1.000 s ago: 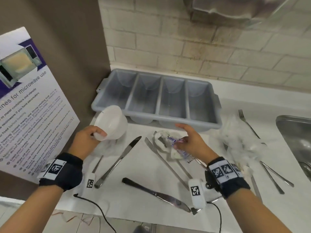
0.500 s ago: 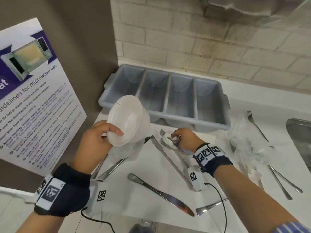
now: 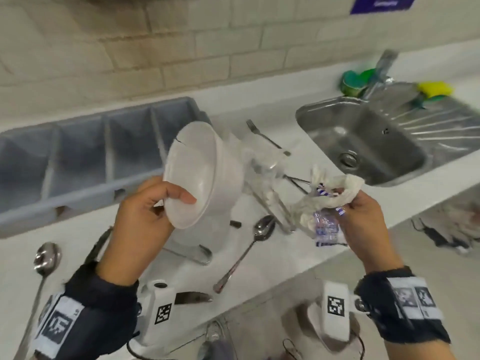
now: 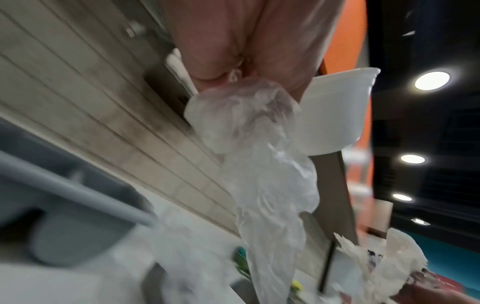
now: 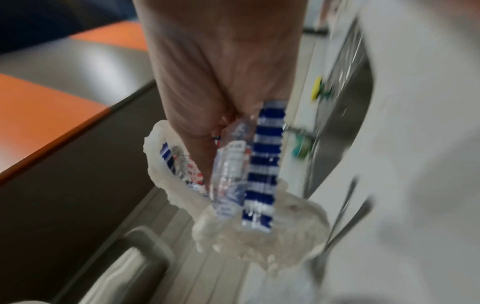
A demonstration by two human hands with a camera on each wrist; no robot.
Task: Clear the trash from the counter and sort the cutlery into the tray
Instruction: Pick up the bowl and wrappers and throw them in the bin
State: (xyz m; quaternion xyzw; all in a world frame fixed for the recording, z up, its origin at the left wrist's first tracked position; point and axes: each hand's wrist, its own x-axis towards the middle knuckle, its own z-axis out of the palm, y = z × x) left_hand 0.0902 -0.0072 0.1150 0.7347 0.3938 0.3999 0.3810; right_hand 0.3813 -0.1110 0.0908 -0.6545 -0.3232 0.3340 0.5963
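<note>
My left hand (image 3: 155, 203) grips a white plastic bowl (image 3: 202, 175) by its rim, thumb inside, lifted above the counter and tilted. The left wrist view shows a crumpled clear plastic bag (image 4: 265, 164) held in the same hand beside the bowl (image 4: 337, 111). My right hand (image 3: 363, 211) holds a wad of white tissue (image 3: 337, 193) and a blue-striped clear wrapper (image 3: 324, 227), raised off the counter's front edge; the wrapper (image 5: 259, 170) hangs from the fingers. The grey four-compartment cutlery tray (image 3: 78, 162) sits at the back left. Spoons (image 3: 259, 232) and a fork (image 3: 262, 136) lie on the white counter (image 3: 259, 255).
A steel sink (image 3: 368, 141) is set in the counter at the right, with green and yellow sponges (image 3: 433, 89) behind it. Another spoon (image 3: 46, 258) lies at the far left. Clear plastic (image 3: 262, 165) rests behind the bowl. A brick wall backs the counter.
Both hands rose from the counter and swung right. My right hand picked up the tissue and wrapper and now holds them in the air. The view turned toward the sink.
</note>
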